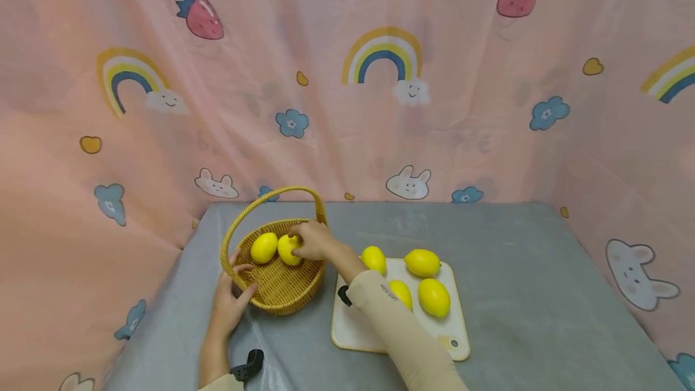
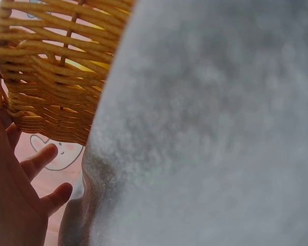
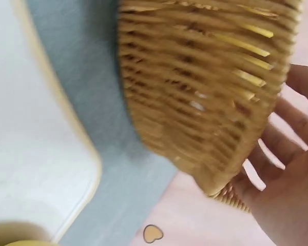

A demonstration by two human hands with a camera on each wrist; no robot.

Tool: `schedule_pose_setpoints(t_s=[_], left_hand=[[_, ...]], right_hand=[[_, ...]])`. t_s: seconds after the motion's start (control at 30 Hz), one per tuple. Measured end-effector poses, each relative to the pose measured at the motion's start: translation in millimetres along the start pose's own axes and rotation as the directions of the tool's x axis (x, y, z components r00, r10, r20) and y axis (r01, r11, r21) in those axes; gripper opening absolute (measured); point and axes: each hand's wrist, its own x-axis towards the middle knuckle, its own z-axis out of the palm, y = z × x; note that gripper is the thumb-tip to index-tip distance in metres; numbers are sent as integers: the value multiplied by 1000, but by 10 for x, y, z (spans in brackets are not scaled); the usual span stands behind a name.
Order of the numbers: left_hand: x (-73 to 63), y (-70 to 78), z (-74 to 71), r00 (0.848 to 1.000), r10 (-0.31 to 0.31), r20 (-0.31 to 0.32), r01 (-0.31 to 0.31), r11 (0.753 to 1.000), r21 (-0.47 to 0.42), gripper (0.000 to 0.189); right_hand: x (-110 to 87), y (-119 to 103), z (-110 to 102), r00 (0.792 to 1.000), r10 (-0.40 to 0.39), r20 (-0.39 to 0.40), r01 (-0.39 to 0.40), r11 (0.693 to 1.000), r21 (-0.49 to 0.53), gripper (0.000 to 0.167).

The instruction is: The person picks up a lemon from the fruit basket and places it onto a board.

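The held lemon [image 1: 286, 250] is bright yellow, smooth and rounded, and it is inside the basket [image 1: 279, 303], toward the back. The right hand [image 1: 315, 242] has its thumb and fingers bent closely about this lemon and pinches it. The basket is woven, golden brown, with one tall arched handle [image 1: 239, 225]; also in it lies a second lemon [image 1: 263, 248], just beside the first. The left hand [image 1: 227, 303] grips the basket's left rim, its thumb and fingers partly spread. On the white board [image 1: 350, 327], which has a tan edge, are four lemons [image 1: 434, 298]. The right sleeve [image 1: 404, 333] carries small dark letters, too small to read surely.
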Motion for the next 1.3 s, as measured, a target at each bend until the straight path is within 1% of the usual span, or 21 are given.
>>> schedule_pose_setpoints(t_s=[0.03, 0.1, 0.17, 0.27, 0.37, 0.43, 0.53, 0.63, 0.77, 0.9, 0.93, 1.0, 1.03, 1.13, 1.17, 1.23, 1.3], left_hand=[[0, -4, -2, 1000, 2, -1, -2, 1000, 6, 33], [-1, -18, -2, 1000, 9, -4, -9, 1000, 8, 33], [-3, -35, -2, 1000, 19, -7, -19, 1000, 0, 33], [-4, -56, 5, 1000, 27, -9, -28, 1000, -9, 33], [-7, -38, 8, 1000, 20, -4, -20, 1000, 9, 32], [-4, -23, 12, 1000, 15, 1, -15, 1000, 22, 30], [6, -7, 18, 1000, 13, 3, -13, 999, 32, 30], [7, 0, 17, 1000, 18, -1, -18, 1000, 25, 31], [-5, -7, 1, 1000, 27, 0, -27, 999, 19, 32], [-20, -20, 2, 999, 47, -3, -47, 999, 15, 30], [-24, 46, -1, 999, 44, -2, -44, 999, 11, 30], [-28, 48, -1, 999, 41, -1, -41, 999, 11, 29], [-29, 51, -2, 999, 38, -3, -38, 999, 13, 30], [-19, 59, -6, 1000, 13, 4, -13, 1000, 22, 30], [-13, -5, -2, 1000, 15, 5, -15, 1000, 27, 30], [-6, 0, -6, 1000, 11, 8, -11, 999, 30, 30], [-2, 2, -8, 1000, 13, 13, -14, 1000, 26, 29]], right_hand=[[-10, 4, -6, 1000, -5, 3, 5, 1000, -7, 38], [-29, 7, -4, 1000, -10, 6, 9, 1000, 21, 34], [-47, -6, 13, 1000, -13, 13, 12, 998, 59, 36], [-67, -57, 76, 999, -37, 36, 34, 995, 91, 46], [-72, -135, 150, 996, -64, 63, 58, 995, 82, 50], [-72, -182, 185, 996, -63, 57, 60, 997, 57, 45], [-67, -237, 211, 998, -56, 27, 54, 998, 41, 32], [-58, -266, 239, 996, -85, 17, 84, 995, 47, 23], [-61, -280, 301, 989, -135, 66, 131, 989, 63, 20], [-97, -277, 338, 976, -150, 160, 143, 988, 55, 16], [-109, -275, 338, 971, -153, 181, 147, 988, 49, 16], [-123, -271, 336, 965, -159, 210, 158, 987, 22, 18], [-131, -268, 333, 965, -154, 214, 157, 988, 3, 20], [-154, -260, 311, 970, -118, 214, 128, 991, -34, 29], [-159, -258, 302, 972, -102, 211, 116, 992, -51, 33], [-173, -254, 284, 975, -75, 209, 90, 994, -65, 38], [-178, -252, 271, 975, -76, 208, 94, 993, -78, 42]])
